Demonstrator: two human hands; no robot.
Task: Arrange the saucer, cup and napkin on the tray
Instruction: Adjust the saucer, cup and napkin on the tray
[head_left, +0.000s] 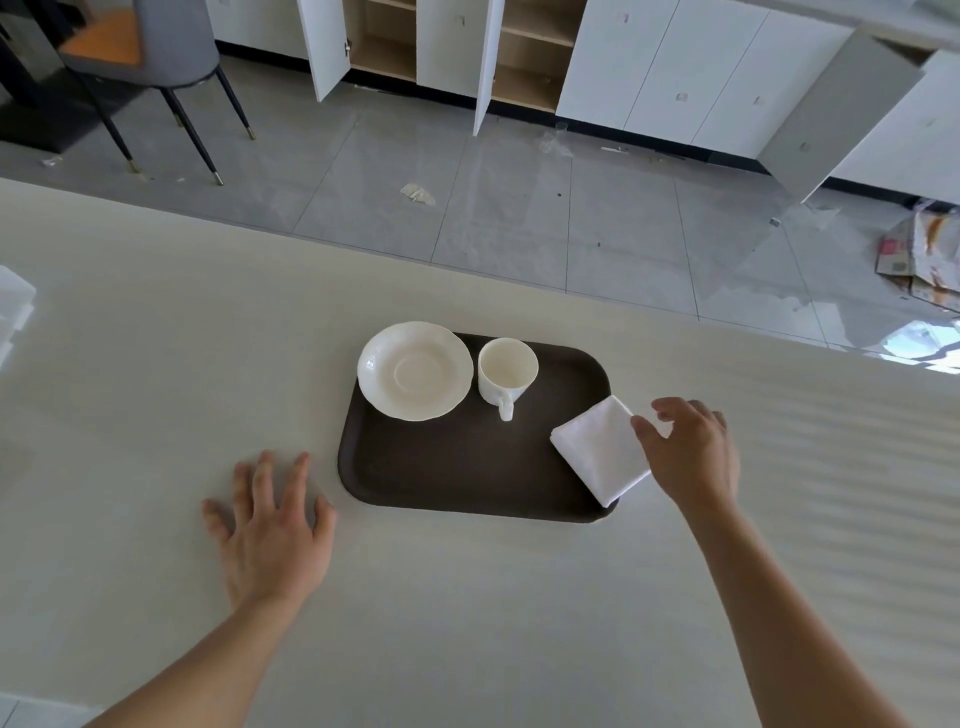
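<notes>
A dark brown tray (457, 467) lies on the pale table. A white saucer (414, 370) rests on its far left corner, overhanging the rim. Right beside it stands an empty white cup (507, 370), upright, handle pointing toward me. A folded white napkin (600, 449) lies at the tray's right edge, partly over the rim. My right hand (691, 452) is at the napkin's right side, thumb touching its edge, fingers spread above it. My left hand (272, 525) lies flat on the table left of the tray, fingers apart, holding nothing.
The table's far edge runs diagonally behind the tray; beyond it is a grey tiled floor with scraps, white cabinets with open doors and a grey chair (156, 57). A white object (13, 306) sits at the table's left edge.
</notes>
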